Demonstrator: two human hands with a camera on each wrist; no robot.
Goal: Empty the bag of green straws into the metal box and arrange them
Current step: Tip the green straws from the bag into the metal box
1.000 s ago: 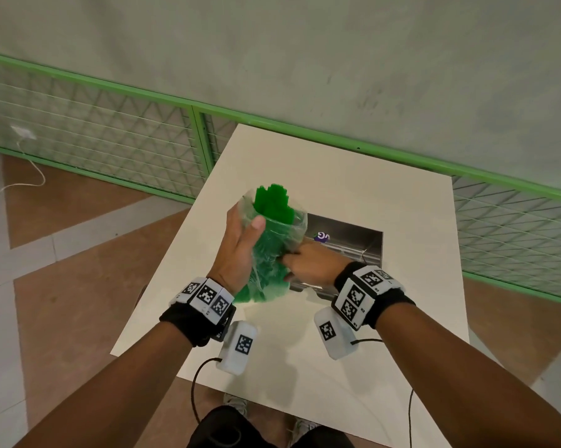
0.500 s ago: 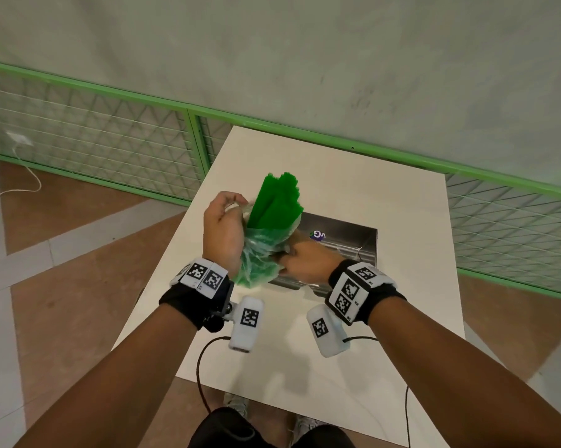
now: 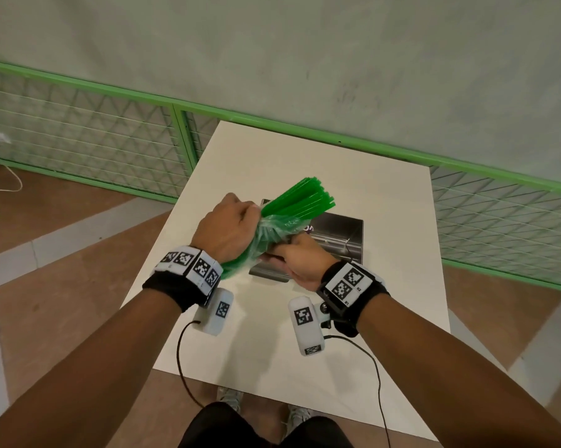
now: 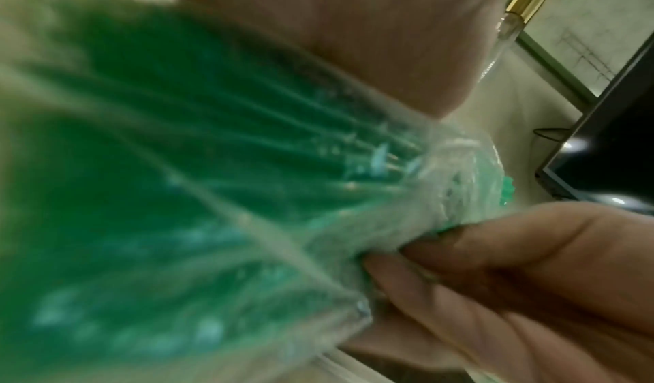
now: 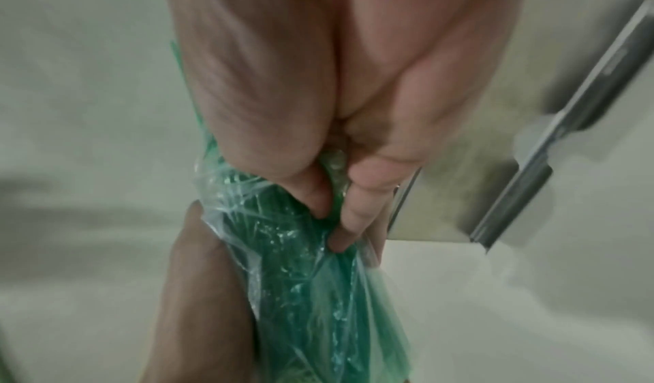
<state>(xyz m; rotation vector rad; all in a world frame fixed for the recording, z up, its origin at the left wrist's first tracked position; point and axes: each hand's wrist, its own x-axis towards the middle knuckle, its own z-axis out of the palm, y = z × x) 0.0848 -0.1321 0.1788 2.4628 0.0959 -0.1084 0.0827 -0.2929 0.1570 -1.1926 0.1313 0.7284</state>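
Two hands on the bag, straws halfway out

Midway through the emptying step, judged from the bundle: green straws [image 3: 300,197] jutting out of the clear plastic bag [image 3: 269,231], none visible in the metal box [image 3: 334,232] yet. Held in the air above the near left part of the box, over the white tabletop [image 3: 305,163].

Left hand [image 3: 224,229] curled round the upper side of the bag, holding it firm. Right hand [image 3: 300,261] pinching crumpled plastic lower down, thumb and fingers [image 5: 353,212] gathered on the film; both grips closed on the bag, not on bare straws.

Long axis of the bundle slanting from near-left, by the left wrist, up to far-right; free ends aimed up and away over the box, fanned a little.

Next move, probably: tipping the open end down toward the box, or drawing the plastic back off the bundle. Calls for keeping the straws parallel to the box's longer side, and for a loose enough hold to let them slide. Risk of scatter onto the tabletop if released while still pointing upward
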